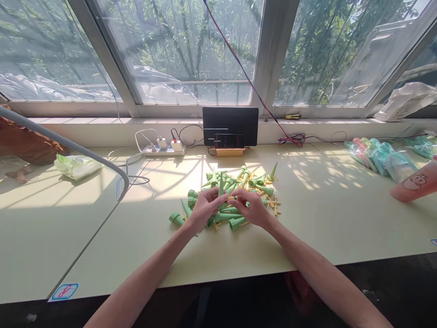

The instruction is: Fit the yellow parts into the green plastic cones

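A heap of green cone-shaped plastic spikes [235, 200] mixed with small yellow pieces [275, 205] lies on the pale green table [307, 228]. Both my hands meet over the front of the heap. My left hand [204, 208] is closed on a green cone [220, 186] that points upward. My right hand [251, 207] is pinched just to its right, fingertips at the base of the same cone, around a small yellow piece that I can barely see.
A dark tablet [230, 126] with a phone [228, 141] leans at the windowsill behind the heap. A power strip [164, 149] with cables sits left of it. Packaged pastel items [378, 157] lie at the right, near another person's arm [414, 182]. A crumpled bag [77, 165] lies at the left.
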`<state>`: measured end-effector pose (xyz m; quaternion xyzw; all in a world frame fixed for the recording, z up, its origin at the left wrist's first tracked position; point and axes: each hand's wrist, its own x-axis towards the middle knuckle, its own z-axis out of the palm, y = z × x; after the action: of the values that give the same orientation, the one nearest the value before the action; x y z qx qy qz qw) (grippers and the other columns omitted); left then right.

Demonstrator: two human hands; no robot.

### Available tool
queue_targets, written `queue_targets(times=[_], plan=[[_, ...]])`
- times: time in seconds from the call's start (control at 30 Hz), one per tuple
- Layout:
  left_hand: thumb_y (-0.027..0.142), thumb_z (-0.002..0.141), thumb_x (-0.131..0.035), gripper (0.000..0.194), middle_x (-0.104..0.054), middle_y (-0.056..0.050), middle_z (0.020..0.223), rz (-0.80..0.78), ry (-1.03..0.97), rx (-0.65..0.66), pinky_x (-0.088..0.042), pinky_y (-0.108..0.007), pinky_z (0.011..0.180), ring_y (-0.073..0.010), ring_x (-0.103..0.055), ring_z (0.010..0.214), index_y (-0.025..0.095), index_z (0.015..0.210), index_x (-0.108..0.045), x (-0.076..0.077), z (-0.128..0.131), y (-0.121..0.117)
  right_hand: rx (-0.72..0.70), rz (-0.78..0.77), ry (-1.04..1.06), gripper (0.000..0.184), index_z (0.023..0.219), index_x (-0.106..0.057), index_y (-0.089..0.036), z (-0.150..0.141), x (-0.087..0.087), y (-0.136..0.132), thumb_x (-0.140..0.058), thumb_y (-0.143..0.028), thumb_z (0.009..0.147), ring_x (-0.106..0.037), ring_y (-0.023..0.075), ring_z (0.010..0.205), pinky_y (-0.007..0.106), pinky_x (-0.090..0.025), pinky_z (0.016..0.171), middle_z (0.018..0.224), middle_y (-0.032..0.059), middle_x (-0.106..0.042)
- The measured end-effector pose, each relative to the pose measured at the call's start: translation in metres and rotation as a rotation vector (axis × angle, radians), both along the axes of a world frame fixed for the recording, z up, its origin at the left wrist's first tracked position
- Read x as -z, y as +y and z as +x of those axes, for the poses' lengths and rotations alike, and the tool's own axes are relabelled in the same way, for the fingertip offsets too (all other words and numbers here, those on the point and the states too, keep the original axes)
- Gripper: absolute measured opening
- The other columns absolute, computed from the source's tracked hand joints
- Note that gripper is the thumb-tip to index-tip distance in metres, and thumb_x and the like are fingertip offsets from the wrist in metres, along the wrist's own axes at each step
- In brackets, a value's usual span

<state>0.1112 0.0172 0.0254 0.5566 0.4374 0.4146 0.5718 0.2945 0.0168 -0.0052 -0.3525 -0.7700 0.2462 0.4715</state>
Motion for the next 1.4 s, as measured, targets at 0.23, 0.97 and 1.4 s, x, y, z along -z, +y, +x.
queue_targets(times=[0.23,0.97,1.4], plan=[[0.045,0.074,-0.074,0.030,-0.053,0.002,0.068,0.006,0.010,-0.002,-0.027,-0.016,0.045,-0.0065,-0.038,0.056,0.018,0.086,-0.067,-0.0014,-0.0006,-0.0014,0.035,0.024,-0.030,0.028,0.081,-0.061,-0.019,-0.0003,-0.0021,-0.0006,-0.053,-0.042,0.095,-0.032,0.0089,0.050,0.022,-0.030,0.050,0.054,-0.0063,-0.038],[0.043,0.078,-0.072,0.029,-0.057,0.000,0.068,0.157,0.008,0.074,-0.030,-0.019,0.047,-0.0083,-0.046,0.057,0.015,0.085,-0.068,-0.0041,-0.0004,-0.0030,0.052,0.041,-0.098,0.056,0.055,-0.040,-0.019,-0.0001,-0.0028,0.0009,-0.038,-0.054,0.098,-0.027,0.0092,0.050,0.024,-0.025,0.048,0.051,-0.0043,-0.032],[0.042,0.076,-0.074,0.028,-0.059,-0.001,0.068,0.144,0.030,0.024,-0.033,-0.018,0.046,-0.0093,-0.049,0.058,0.016,0.084,-0.069,-0.0053,0.0011,-0.0032,-0.041,-0.049,-0.001,0.018,0.093,-0.053,-0.021,0.0007,-0.0034,-0.0035,-0.052,-0.039,0.095,-0.027,0.0088,0.046,0.023,-0.028,0.048,0.052,-0.0096,-0.032]])
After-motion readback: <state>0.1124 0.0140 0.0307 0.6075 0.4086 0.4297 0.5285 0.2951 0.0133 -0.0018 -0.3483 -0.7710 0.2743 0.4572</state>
